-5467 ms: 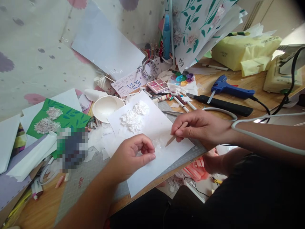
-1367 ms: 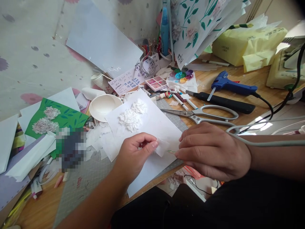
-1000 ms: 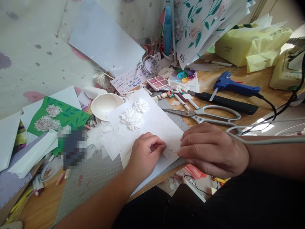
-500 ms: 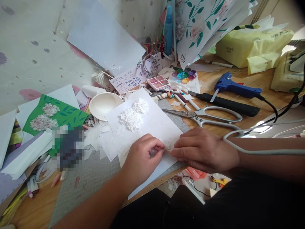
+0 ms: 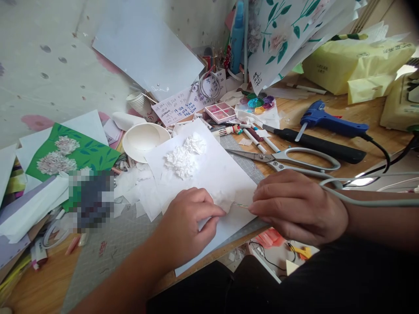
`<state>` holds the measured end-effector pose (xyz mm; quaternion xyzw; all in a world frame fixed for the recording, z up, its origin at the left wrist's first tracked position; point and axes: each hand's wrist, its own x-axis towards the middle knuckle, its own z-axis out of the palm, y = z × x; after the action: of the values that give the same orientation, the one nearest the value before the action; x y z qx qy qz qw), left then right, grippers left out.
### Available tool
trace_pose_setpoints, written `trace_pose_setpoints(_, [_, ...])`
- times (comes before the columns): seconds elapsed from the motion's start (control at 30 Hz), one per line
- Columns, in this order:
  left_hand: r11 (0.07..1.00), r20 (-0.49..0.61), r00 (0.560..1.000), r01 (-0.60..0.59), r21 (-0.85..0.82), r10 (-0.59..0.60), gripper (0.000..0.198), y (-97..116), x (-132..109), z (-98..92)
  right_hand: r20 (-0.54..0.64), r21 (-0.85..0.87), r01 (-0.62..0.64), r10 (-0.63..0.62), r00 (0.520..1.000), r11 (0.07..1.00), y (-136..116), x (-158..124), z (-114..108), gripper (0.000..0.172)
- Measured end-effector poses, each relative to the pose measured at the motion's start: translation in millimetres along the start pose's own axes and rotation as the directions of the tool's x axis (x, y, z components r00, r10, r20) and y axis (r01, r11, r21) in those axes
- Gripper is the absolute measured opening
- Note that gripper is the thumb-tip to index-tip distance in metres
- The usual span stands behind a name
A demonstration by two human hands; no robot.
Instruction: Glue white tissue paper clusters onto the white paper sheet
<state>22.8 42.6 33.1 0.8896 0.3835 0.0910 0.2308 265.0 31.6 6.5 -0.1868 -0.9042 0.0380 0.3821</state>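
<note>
My left hand (image 5: 186, 222) is closed in a pinch on a small piece of white tissue paper (image 5: 225, 204) over a white sheet (image 5: 212, 174). My right hand (image 5: 294, 207) is closed on a thin stick (image 5: 241, 205) whose tip meets the tissue. Both hands sit near the table's front edge. A cluster of crumpled white paper petals (image 5: 185, 155) lies further back on the same sheet.
Scissors (image 5: 284, 159) lie just behind my right hand, with a blue glue gun (image 5: 330, 124) and a black tool (image 5: 317, 144) beyond. A white paper bowl (image 5: 144, 139), a green flower card (image 5: 70, 155), pens, paints and yellow tissue packs (image 5: 353, 65) crowd the wooden table. A grey cable (image 5: 366, 198) crosses my right wrist.
The tissue piece has been drawn in against the stick's tip and bunched between my left fingers. My right hand has shifted slightly right. The scissors came into view after the earliest frame.
</note>
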Motion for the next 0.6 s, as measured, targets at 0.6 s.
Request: trace_pose_setpoints(0.6, [0.920,0.136,0.913,0.371,0.124,-0.386,0.008,-60.8,-15.1,-54.7,-0.018,-0.089,-0.070,0.068,0.998,0.994,-1.1,18.0,-8.4,0.017])
